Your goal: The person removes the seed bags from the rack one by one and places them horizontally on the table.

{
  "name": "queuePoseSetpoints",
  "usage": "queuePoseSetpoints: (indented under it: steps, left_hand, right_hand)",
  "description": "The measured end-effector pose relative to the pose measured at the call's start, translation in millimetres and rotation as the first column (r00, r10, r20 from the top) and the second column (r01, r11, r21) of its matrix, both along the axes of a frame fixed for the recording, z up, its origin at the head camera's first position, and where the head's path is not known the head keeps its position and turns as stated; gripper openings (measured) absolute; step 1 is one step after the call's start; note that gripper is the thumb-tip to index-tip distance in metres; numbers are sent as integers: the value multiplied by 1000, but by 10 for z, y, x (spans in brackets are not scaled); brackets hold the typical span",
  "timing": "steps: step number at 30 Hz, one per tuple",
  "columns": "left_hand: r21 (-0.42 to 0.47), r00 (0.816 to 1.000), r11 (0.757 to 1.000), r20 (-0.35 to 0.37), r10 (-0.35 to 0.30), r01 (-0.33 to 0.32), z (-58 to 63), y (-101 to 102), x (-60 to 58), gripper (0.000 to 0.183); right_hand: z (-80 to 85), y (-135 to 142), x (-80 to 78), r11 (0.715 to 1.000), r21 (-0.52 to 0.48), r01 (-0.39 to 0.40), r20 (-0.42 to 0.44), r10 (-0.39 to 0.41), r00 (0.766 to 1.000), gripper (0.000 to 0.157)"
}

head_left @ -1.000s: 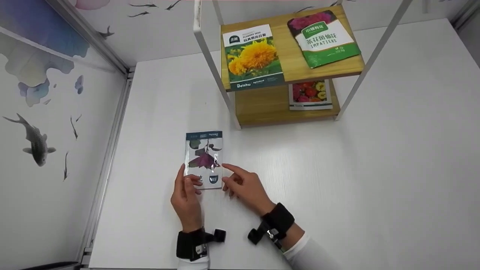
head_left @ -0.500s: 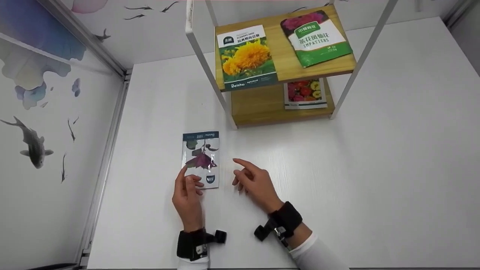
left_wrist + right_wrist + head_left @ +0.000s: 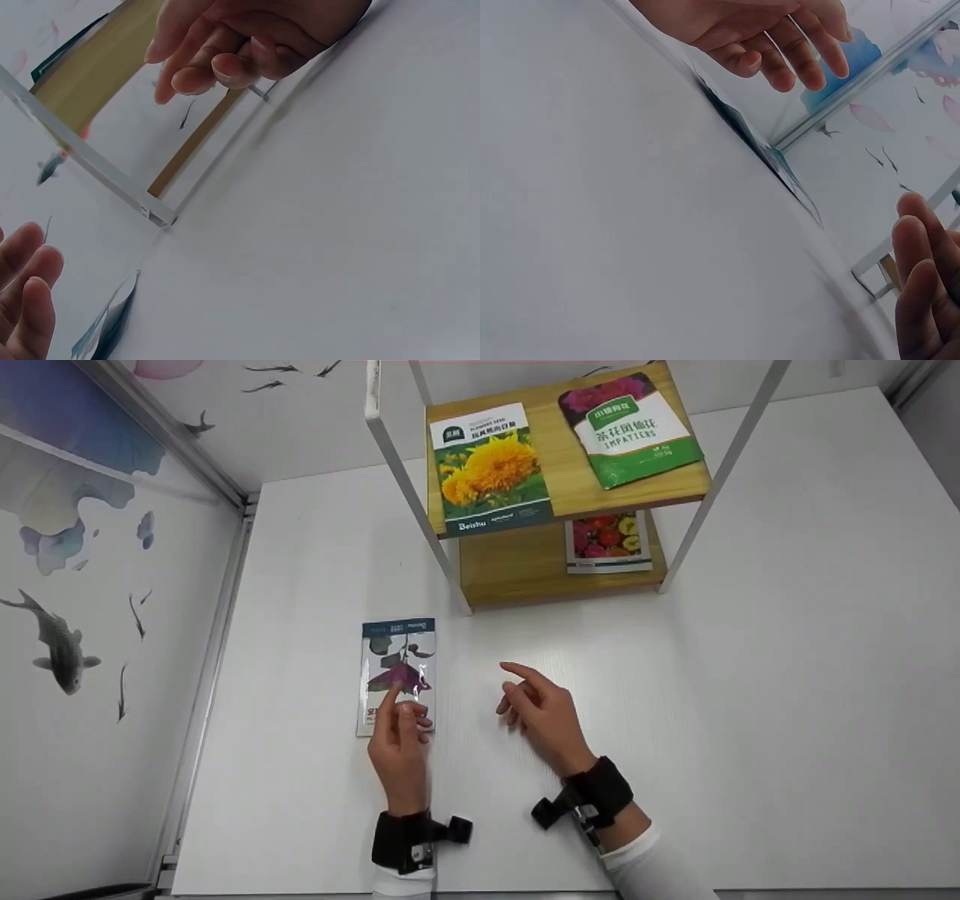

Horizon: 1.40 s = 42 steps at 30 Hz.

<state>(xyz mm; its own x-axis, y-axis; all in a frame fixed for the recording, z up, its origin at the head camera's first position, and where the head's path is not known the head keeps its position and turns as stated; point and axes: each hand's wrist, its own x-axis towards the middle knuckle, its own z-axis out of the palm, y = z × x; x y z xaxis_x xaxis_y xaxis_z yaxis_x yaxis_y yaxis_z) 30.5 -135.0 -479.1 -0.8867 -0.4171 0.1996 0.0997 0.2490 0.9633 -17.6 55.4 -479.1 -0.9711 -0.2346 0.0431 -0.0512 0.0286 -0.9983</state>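
A seed packet (image 3: 397,660) printed with a purple flower and a dark blue band lies flat on the white table, its band toward the shelf. Over its lower part hovers my left hand (image 3: 401,754), fingers loosely bent and holding nothing; it hides part of the print. The right wrist view shows a gap between the left hand (image 3: 772,37) and the packet (image 3: 757,142). To the right, apart from the packet, my right hand (image 3: 551,716) hangs above the table with relaxed fingers and nothing in them.
A two-tier wooden shelf (image 3: 559,495) with white posts stands at the back. Its upper board bears a yellow-flower seed packet (image 3: 491,469) and a green-and-white impatiens packet (image 3: 634,431). Another flower packet (image 3: 607,544) lies on the lower board. A printed wall panel (image 3: 180,607) borders the left.
My right hand has drawn away from the packet to the right. The left hand has left the packet's left edge and shifted right, now over its lower part. The packet stays on the table.
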Motion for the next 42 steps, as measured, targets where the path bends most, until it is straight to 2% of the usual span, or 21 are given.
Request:
queuePoseSetpoints:
  steps: [12,20,28,34,37,39,42]
  left_hand:
    - [-18,996,996,13,-88,88,22,205,-47,33]
    - [-26,986,986,26,-162,163,34,331,-86,34]
    - [-26,981,981,35,-189,190,61,381,-112,33]
    - [-37,974,974,23,-225,225,64,507,-130,35]
    - [-24,970,970,39,-241,242,35,584,-137,36]
    - [-15,968,969,45,-245,246,-60,612,-161,36]
    - [4,969,971,52,-241,241,-56,677,-191,37]
  right_hand:
    - [-30,269,-64,993,-49,104,53,-101,993,43]
    - [-230,524,-171,987,-50,153,36,-151,988,48]
    - [-63,679,-141,978,-8,210,14,-210,978,43]
    - [-7,819,-109,972,-2,234,18,-234,972,41]
    - [-58,906,-100,969,-2,248,33,-247,968,42]
    - [-127,957,-111,967,1,253,30,-253,967,44]
    - [-208,1018,-143,962,2,273,29,-273,962,45]
